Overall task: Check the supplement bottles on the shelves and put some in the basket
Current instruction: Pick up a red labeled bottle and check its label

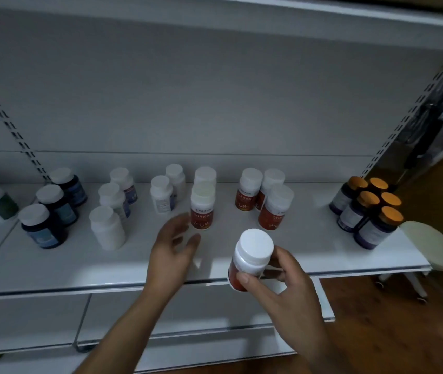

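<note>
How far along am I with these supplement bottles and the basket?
Done: one white-capped, red-labelled plastic bottle is off the white shelf, gripped in the right hand. In hand: the open left hand hovers by a matching bottle standing on the shelf. Left: no basket is in view, so nothing shows as placed yet.

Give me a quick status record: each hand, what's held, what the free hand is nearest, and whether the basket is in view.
left hand: open, fingers spread, beside front red-label bottle on shelf; contact unclear
right hand: grips held bottle, white cap, red label, above the shelf edge
basket: not in view
other stock: orange-capped bottles at shelf's right end
</note>
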Tool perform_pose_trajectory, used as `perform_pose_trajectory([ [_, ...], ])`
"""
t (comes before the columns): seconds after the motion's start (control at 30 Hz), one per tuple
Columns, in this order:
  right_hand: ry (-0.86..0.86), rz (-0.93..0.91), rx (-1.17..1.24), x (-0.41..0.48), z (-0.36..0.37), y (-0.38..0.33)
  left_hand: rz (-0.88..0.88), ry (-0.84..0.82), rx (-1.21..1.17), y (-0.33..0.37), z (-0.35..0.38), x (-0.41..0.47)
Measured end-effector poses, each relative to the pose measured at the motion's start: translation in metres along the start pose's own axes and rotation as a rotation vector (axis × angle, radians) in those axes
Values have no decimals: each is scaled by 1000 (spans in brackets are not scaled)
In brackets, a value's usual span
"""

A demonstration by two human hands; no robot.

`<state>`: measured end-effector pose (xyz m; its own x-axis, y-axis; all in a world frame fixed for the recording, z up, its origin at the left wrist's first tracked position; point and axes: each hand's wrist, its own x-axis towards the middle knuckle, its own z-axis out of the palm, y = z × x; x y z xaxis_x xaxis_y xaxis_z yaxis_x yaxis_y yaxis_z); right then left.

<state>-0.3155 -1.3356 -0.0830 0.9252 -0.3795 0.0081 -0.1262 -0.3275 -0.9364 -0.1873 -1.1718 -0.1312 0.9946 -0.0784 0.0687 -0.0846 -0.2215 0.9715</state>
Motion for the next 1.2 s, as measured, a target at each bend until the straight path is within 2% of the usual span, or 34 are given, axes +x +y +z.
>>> perform_pose_trajectory([
  [0.07, -22, -39, 3, -2, 1, -4, 60, -65, -39, 6, -6, -29],
  [0.2, -81, -145, 16, -5, 0, -14, 143, -388, -60, 17, -15, -71],
  [0.27, -106, -212, 22, -6, 1, -19, 160, -468, -51, 26, -13, -80],
  [0.43, -108, -370, 46, -13, 1, -33, 158, -308, -119, 45, 1, -84],
  [0.63, -111, -411, 103, -15, -5, -36, 213, -308, -106, 54, 3, -87],
  [0.83, -122, -174, 339, -7, -9, -25, 197, -261, -19, 47, -6, -89],
  [1.0, -118, 36, 416, 4, -10, -15, 172, -188, 19, 53, -16, -87],
  [1.2, -264, 311, 638, 1, 1, -18, 319, -176, -49, 71, -16, -87],
])
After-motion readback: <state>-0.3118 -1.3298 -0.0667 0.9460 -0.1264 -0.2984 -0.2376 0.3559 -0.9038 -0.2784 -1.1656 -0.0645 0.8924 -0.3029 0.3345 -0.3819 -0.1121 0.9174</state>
